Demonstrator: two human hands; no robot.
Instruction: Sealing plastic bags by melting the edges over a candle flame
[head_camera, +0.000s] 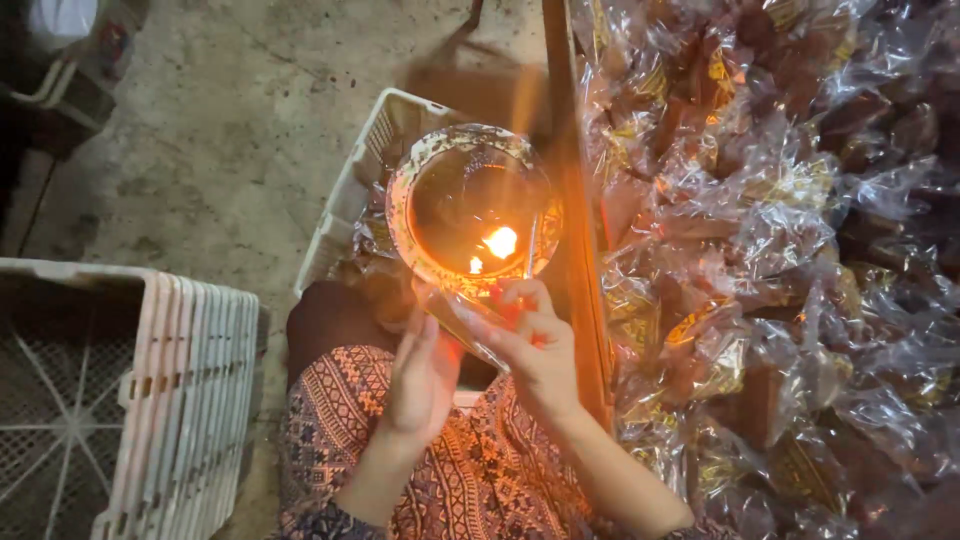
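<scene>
A round glass lamp cover (470, 205) with a small flame (500, 241) burning inside stands just in front of me, beside a wooden edge. My left hand (422, 375) and my right hand (535, 345) are raised close under it and together hold a clear plastic packet (470, 325) with something dark inside. The packet's top edge sits right at the rim of the glass, near the flame. Right-hand fingers pinch the packet's upper end; the left hand supports its lower side.
A big heap of clear-wrapped dark pieces with gold print (780, 250) fills the right side behind a wooden board (580, 260). A white plastic crate (350, 190) stands behind the lamp, stacked white crates (170, 390) at the left, on a concrete floor (230, 120).
</scene>
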